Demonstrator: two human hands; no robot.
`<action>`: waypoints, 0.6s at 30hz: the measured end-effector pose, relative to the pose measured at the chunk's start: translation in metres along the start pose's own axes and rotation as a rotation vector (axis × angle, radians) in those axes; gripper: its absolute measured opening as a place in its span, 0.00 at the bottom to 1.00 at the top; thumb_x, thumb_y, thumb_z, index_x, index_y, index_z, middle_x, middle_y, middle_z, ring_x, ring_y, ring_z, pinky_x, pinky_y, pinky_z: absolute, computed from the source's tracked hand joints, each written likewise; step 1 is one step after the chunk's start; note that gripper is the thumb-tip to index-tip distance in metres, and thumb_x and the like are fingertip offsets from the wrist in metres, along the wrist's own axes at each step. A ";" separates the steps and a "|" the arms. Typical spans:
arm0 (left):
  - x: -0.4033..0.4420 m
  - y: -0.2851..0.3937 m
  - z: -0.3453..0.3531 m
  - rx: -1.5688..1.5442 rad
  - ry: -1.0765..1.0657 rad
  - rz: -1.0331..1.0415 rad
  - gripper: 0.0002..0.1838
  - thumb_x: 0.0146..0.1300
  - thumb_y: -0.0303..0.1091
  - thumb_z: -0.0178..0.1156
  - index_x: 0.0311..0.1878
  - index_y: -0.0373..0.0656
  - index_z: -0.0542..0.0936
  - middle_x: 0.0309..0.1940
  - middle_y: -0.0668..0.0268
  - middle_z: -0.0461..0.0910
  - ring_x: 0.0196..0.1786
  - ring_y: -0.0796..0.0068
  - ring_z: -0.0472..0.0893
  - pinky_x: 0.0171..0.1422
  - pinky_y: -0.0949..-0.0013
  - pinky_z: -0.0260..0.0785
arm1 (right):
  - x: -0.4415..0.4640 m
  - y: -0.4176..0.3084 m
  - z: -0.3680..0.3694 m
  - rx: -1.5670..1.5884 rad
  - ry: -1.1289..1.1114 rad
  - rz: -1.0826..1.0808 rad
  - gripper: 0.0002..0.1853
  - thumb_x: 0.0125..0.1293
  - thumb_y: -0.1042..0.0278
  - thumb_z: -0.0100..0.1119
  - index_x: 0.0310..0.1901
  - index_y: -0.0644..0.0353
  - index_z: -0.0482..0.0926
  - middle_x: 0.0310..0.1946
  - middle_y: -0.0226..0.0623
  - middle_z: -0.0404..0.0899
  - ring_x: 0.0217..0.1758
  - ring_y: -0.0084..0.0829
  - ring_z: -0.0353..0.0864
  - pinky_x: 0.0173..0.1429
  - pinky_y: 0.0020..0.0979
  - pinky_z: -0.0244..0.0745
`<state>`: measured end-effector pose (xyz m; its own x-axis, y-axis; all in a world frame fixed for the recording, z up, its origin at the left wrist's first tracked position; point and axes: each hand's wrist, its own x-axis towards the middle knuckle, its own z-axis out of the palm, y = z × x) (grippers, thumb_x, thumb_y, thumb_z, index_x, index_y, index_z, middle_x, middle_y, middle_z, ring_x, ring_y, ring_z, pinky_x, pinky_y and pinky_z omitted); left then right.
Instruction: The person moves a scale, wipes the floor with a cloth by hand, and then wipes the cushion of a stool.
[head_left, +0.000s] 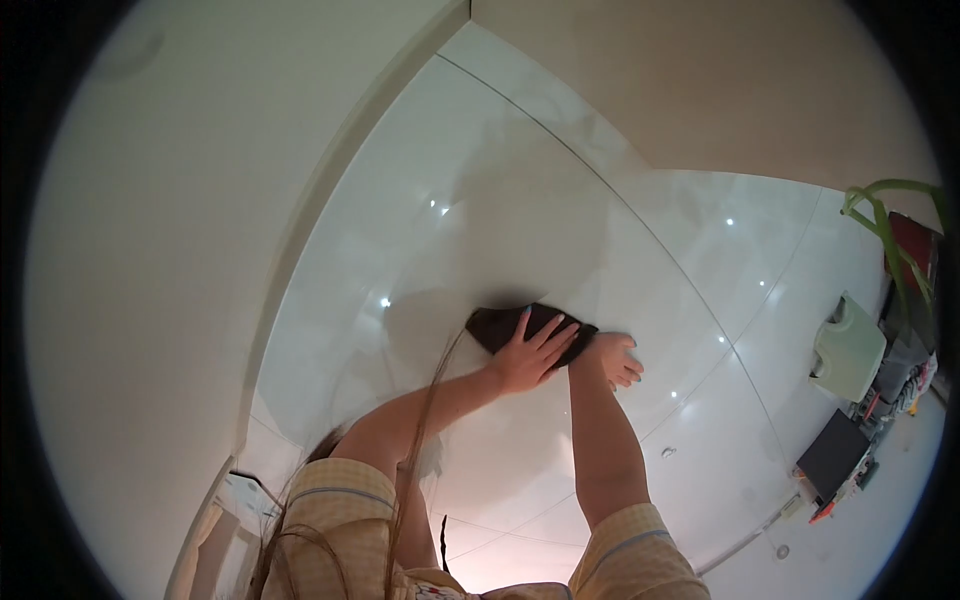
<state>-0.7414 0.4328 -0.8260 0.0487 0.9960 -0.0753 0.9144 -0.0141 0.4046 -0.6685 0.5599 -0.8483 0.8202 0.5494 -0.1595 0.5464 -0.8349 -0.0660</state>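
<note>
Because the person leans over a pale, glossy tiled floor (340, 360), both bare arms come up from the bottom of the view, out of short checked sleeves (335, 500) with blue trim. A dark cloth (487, 329) lies on the tiles near the middle. The left hand (527, 362) rests palm down over it, fingers spread across the fabric and pressing rather than gripping. Just beside the cloth's right end, the right hand (612, 360) points off to the right, fingers loosely bent and apart; it seems to be set on the floor, though whether its heel touches the cloth cannot be told. The two hands are close but not joined, and neither is clamped on anything.

Loose strands of hair (437, 380) hang down towards the cloth's left end, so they could get caught under the cloth if the head dips lower. Smooth tile could let the right hand skid if it bears the body's weight, and uneven pressure from the left could bunch the cloth or leave its edges folded. Bright reflections on the tiles may hide marks. A wall (180, 200) runs along the left; a pale green stool (850, 350) and plant leaves (885, 228) are well off to the right.
</note>
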 end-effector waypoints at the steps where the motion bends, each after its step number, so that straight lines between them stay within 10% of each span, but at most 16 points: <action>1: -0.001 0.002 -0.002 0.035 0.037 -0.012 0.30 0.58 0.52 0.49 0.62 0.49 0.65 0.68 0.67 0.50 0.69 0.61 0.50 0.54 0.41 0.57 | 0.002 -0.001 0.002 -0.003 0.003 0.002 0.31 0.64 0.52 0.30 0.63 0.66 0.49 0.64 0.44 0.49 0.65 0.39 0.50 0.64 0.42 0.50; 5: 0.003 -0.045 -0.015 -0.140 0.052 0.158 0.23 0.56 0.44 0.52 0.54 0.46 0.71 0.62 0.63 0.60 0.63 0.64 0.61 0.54 0.51 0.65 | 0.001 -0.003 -0.005 -0.017 0.010 0.002 0.31 0.64 0.52 0.30 0.63 0.66 0.49 0.64 0.43 0.50 0.65 0.39 0.50 0.63 0.42 0.50; 6: 0.026 -0.075 -0.067 -0.348 -0.237 -0.133 0.15 0.52 0.42 0.54 0.41 0.44 0.77 0.49 0.63 0.70 0.55 0.65 0.67 0.50 0.62 0.69 | -0.001 -0.005 -0.008 -0.016 0.010 0.007 0.31 0.64 0.52 0.30 0.63 0.66 0.49 0.64 0.43 0.50 0.65 0.39 0.50 0.63 0.42 0.51; 7: 0.027 -0.102 -0.108 -0.591 -0.141 -0.451 0.12 0.50 0.43 0.56 0.30 0.43 0.76 0.38 0.64 0.72 0.50 0.64 0.69 0.52 0.52 0.66 | -0.001 -0.003 -0.006 -0.019 0.014 0.020 0.31 0.63 0.52 0.30 0.63 0.66 0.49 0.64 0.43 0.50 0.65 0.39 0.51 0.63 0.42 0.51; 10: -0.014 -0.174 -0.090 0.268 0.119 -0.620 0.32 0.52 0.51 0.55 0.61 0.56 0.66 0.67 0.67 0.52 0.66 0.48 0.52 0.60 0.31 0.44 | 0.006 0.002 -0.002 -0.033 0.029 0.038 0.31 0.63 0.52 0.30 0.62 0.66 0.49 0.64 0.43 0.50 0.65 0.39 0.51 0.63 0.42 0.51; 18: -0.162 -0.118 -0.045 0.212 0.163 -0.617 0.36 0.42 0.49 0.61 0.59 0.54 0.68 0.67 0.60 0.51 0.66 0.40 0.50 0.60 0.30 0.39 | 0.003 -0.002 -0.006 -0.041 0.054 0.070 0.31 0.63 0.52 0.31 0.62 0.67 0.49 0.64 0.44 0.50 0.65 0.40 0.51 0.63 0.42 0.51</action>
<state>-0.8750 0.2771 -0.8208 -0.5542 0.8275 -0.0895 0.8152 0.5614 0.1422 -0.6656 0.5633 -0.8424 0.8641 0.4916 -0.1084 0.4928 -0.8700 -0.0164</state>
